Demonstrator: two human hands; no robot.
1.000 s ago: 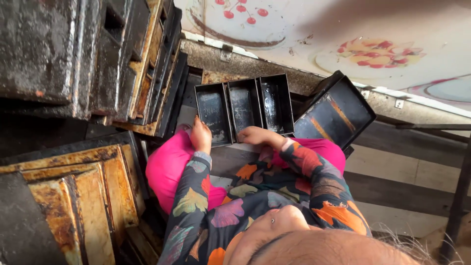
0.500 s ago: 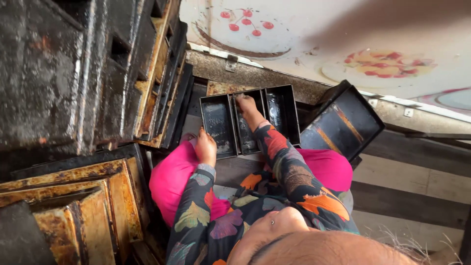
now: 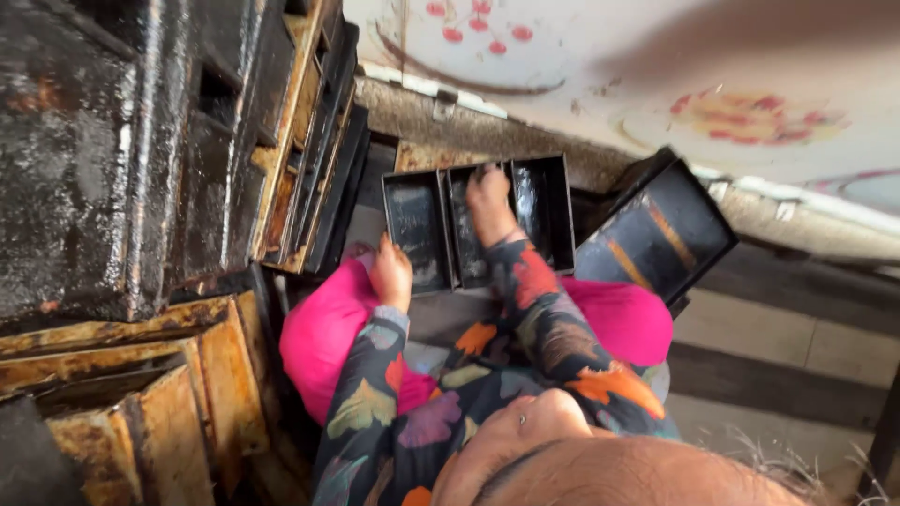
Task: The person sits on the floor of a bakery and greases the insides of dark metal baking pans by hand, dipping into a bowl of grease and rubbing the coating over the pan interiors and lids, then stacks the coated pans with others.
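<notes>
Right hand (image 3: 489,192) is now advanced into the middle cell of the three-cell loaf tin (image 3: 478,225), fingers spread flat; left hand (image 3: 392,274) is pressed on the near rim. Tin is judged rigid, heavy, greasy; best gripped by the rims.

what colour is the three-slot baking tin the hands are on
Black, dark and greasy-looking, seen in the head view: the three-slot baking tin, right hand in its middle slot.

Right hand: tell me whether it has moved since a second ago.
Yes. The right hand went from the near edge of the three-slot baking tin forward into its middle slot.
</notes>
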